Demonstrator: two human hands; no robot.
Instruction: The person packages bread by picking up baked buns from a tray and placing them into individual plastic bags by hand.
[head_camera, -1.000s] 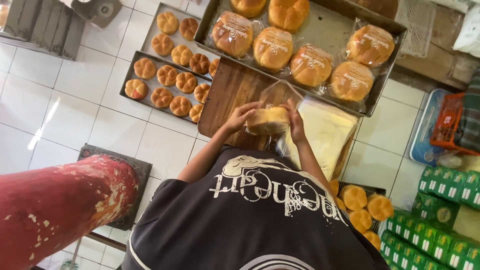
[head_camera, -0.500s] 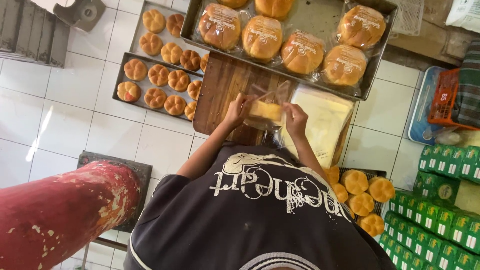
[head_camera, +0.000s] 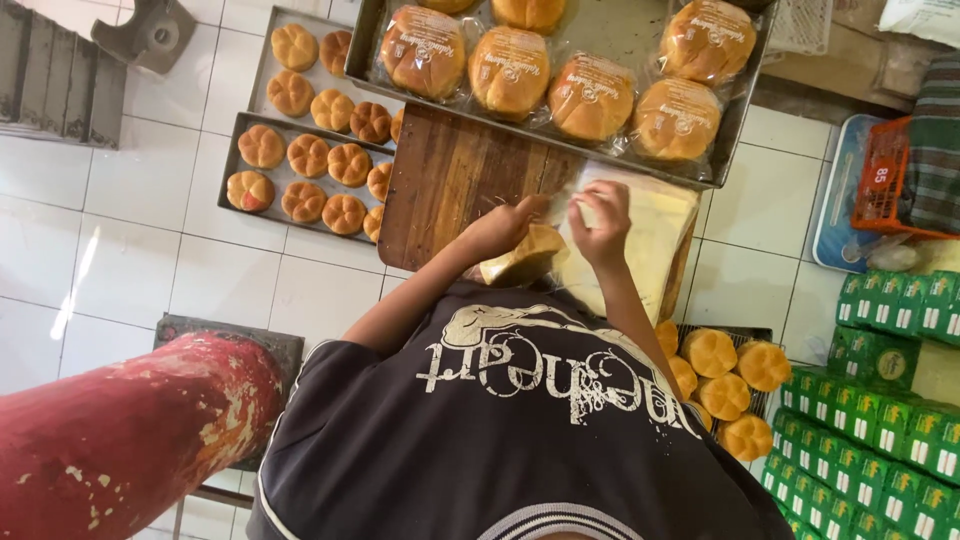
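Both hands meet over a worn brown wooden board (head_camera: 450, 175): the left hand (head_camera: 500, 228) closes its fingers on the upper edge of a thin clear plastic bag (head_camera: 520, 262), and the right hand (head_camera: 600, 222) pinches the same crinkled film just beside it. Inside the bag sits one round golden bun (head_camera: 530, 250), hanging just below the hands and above the person's dark printed shirt (head_camera: 500, 420). Under the right hand lies a flat stack of pale yellowish plastic bags (head_camera: 655, 230). Beyond the board, a dull grey metal tray (head_camera: 640, 30) holds smooth domed buns already wrapped in glossy film (head_camera: 590, 95). To its left, two shallow metal trays (head_camera: 245, 145) on the white tiled floor (head_camera: 120, 240) carry small flower-shaped browned buns (head_camera: 310, 155), unwrapped. Near the right elbow, a dark wire rack (head_camera: 745, 335) holds more bare golden buns (head_camera: 725, 375), with green cartons (head_camera: 880, 440) stacked beside it.
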